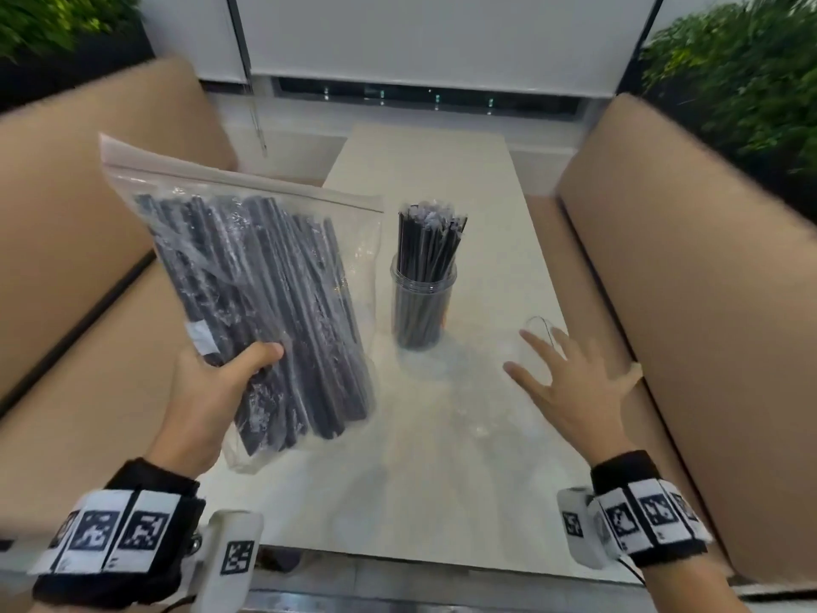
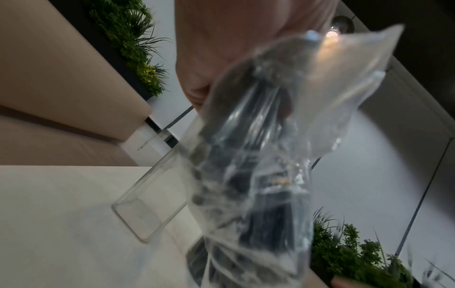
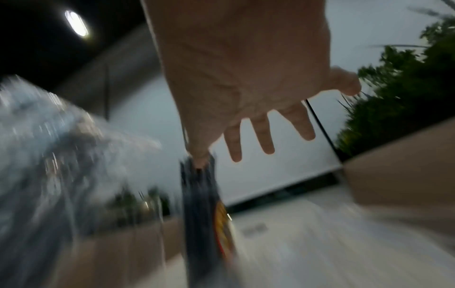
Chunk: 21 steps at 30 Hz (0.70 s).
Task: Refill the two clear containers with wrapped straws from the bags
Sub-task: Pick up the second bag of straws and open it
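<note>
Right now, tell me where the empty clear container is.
Head view: the empty clear container stands on the white table, right of the straw-filled container, partly hidden behind the open right hand.

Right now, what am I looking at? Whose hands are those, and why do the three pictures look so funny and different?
They are a person's hands. One camera sits on the head; one rides on each wrist, so those pictures look tilted and blurry. The left hand grips a clear zip bag of black wrapped straws. The right hand is open, fingers spread, above the pale table. On the table stands a round clear jar full of black straws. The left wrist picture shows an empty clear rectangular container.
</note>
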Available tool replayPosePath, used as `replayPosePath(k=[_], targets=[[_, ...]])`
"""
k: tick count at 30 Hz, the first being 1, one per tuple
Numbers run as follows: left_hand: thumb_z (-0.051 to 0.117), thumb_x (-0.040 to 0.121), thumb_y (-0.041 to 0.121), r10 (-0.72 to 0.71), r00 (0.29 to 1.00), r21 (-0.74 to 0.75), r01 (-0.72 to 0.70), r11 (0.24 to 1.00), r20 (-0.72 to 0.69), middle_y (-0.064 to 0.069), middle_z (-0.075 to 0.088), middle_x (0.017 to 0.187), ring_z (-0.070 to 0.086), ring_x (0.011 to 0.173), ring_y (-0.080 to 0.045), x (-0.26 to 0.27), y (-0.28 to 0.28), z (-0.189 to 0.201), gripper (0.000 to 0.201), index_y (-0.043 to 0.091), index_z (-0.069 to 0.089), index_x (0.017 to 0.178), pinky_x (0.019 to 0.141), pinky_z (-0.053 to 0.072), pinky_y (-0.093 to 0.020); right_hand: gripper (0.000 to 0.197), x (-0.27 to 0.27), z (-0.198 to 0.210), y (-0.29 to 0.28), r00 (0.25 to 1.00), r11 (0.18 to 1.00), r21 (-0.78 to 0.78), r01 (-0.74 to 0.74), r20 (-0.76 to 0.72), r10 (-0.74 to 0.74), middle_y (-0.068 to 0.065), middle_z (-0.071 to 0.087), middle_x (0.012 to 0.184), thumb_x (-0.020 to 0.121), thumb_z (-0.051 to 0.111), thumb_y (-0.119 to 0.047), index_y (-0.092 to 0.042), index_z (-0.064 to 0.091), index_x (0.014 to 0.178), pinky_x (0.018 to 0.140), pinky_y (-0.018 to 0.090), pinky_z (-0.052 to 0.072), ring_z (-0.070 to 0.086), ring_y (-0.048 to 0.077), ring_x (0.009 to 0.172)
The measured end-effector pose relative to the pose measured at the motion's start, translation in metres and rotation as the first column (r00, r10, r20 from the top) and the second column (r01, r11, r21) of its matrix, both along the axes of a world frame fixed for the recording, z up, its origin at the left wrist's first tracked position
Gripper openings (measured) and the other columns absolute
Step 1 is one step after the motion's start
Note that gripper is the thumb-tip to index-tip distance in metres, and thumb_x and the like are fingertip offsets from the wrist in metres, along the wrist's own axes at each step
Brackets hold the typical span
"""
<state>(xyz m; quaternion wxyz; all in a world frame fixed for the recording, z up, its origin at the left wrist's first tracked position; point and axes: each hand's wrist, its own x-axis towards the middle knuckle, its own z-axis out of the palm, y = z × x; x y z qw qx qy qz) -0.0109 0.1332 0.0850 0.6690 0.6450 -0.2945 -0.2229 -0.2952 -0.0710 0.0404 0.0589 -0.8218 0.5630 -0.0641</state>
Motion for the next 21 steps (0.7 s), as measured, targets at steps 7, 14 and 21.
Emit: replayPosePath(k=[7,14,21], targets=[[0.073,0.041,0.022,-0.451,0.892,0.398,0.407,0.822,0.020,-0.016,0.060,0.062,0.055,0.059,-0.021,0.002,-0.005,0.003,0.044,-0.011,0.065,0.069,0.061,0.043,-0.028,0.055,0.055,0.120,0.025,0.660,0.811,-0.017,-0.585,0.572,0.487,-0.017,0.053,0.131,0.090,0.053,-0.055,-0.034,0.048,0.140,0.092,0.011,0.039,0.052,-0.006,0.109],[0.081,0.054,0.010,-0.582,0.811,0.651,0.470,0.596,-0.053,-0.003,0.073,0.080,0.065,0.076,-0.019,0.055,-0.003,-0.012,0.045,0.002,0.067,0.095,0.067,0.050,-0.022,0.045,0.116,0.089,0.073,0.601,0.712,0.092,-0.696,0.617,0.508,0.010,0.050,0.058,0.096,0.058,-0.037,-0.001,0.057,0.069,0.056,0.023,0.030,0.042,0.019,0.053],[0.069,0.088,0.022,-0.180,0.954,0.149,0.147,0.978,0.240,0.003,0.063,0.095,0.060,0.065,-0.003,0.072,0.010,0.040,0.016,0.029,0.062,0.100,0.053,0.050,-0.013,0.042,0.164,0.080,0.113,0.548,0.788,0.059,-0.613,0.750,0.370,0.001,0.059,0.067,0.094,0.062,-0.032,-0.030,0.049,0.134,0.075,0.047,0.053,0.062,0.018,0.065]])
